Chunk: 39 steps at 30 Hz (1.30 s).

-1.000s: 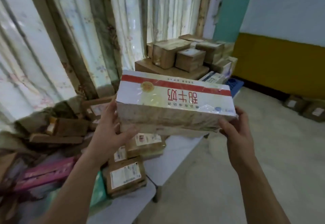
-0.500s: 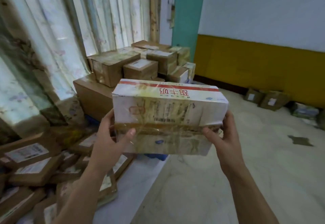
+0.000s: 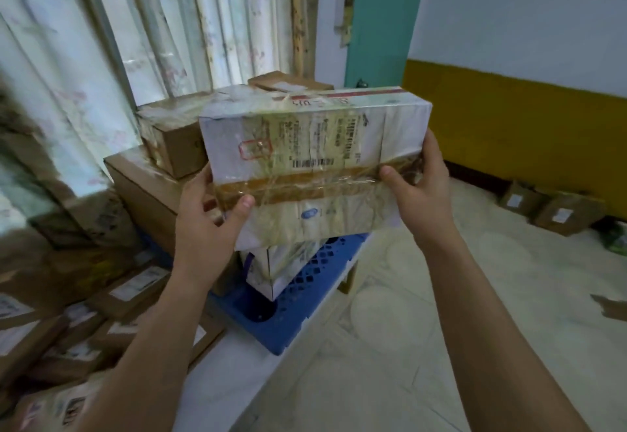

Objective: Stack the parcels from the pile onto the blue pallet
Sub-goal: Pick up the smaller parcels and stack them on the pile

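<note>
I hold a long white carton [image 3: 312, 156] with a red stripe and brown tape, wrapped in clear film, in mid-air in front of me. My left hand [image 3: 207, 224] grips its left end, thumb on the taped face. My right hand [image 3: 419, 187] grips its right end. Below the carton lies the blue pallet [image 3: 298, 299], a white parcel [image 3: 271, 268] standing on its near part. Brown boxes [image 3: 159, 187] are stacked on the pallet's far side behind the carton. The parcel pile [image 3: 68, 326] spreads at lower left.
Curtains [image 3: 142, 31] hang behind the stacked boxes. A teal door frame [image 3: 383, 17] and a yellow-and-white wall [image 3: 509, 99] stand at the back right. Two brown boxes [image 3: 549, 207] sit on the pale floor by that wall. A white board [image 3: 224, 377] lies below the pallet.
The view has swung right from the pile toward the pallet. Both hands have carried the carton closer to the stack and tilted it, so its taped, labelled face shows.
</note>
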Tool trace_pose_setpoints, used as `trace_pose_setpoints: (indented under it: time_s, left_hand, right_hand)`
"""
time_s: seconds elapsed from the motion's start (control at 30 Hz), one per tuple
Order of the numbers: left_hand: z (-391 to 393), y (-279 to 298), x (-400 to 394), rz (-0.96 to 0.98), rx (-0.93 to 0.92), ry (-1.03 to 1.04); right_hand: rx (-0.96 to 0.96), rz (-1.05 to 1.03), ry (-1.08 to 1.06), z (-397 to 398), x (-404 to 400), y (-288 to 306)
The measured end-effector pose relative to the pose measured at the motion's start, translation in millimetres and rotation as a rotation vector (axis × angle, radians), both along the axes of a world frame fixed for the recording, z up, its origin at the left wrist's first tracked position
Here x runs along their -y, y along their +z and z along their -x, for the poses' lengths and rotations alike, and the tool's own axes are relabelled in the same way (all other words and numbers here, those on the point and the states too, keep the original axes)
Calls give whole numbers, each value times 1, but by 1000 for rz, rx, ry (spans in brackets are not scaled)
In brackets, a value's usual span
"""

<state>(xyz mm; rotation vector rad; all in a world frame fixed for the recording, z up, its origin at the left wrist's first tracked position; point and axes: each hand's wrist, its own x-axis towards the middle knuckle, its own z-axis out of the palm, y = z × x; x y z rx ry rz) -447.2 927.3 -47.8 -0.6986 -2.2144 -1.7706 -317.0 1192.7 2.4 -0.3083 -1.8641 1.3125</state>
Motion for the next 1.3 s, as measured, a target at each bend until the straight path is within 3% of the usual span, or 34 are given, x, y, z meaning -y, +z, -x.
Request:
trace_pose_setpoints:
  time_s: [0.23, 0.37, 0.57, 0.8, 0.9, 1.0, 1.3]
  left_hand:
    - [-22, 3, -94, -16, -6, 193]
    - [-22, 29, -136, -75, -11, 318]
    - [-12, 46, -156, -42, -17, 478]
    - [22, 62, -185, 42, -82, 546]
    - [20, 43, -233, -74, -26, 387]
    - [21, 3, -279, -65, 60, 259]
    - [41, -95, -357, 90, 235, 276]
  right_hand:
    - [31, 113, 111, 23, -109, -4]
    - [51, 12, 161, 44, -157, 18]
    - [60, -98, 291, 93, -193, 29]
    - [37, -14, 339, 141, -224, 26]
    - [34, 111, 211, 150, -254, 12]
    - [104, 194, 88, 157, -291, -11]
    - [370, 178, 34, 195, -368, -113]
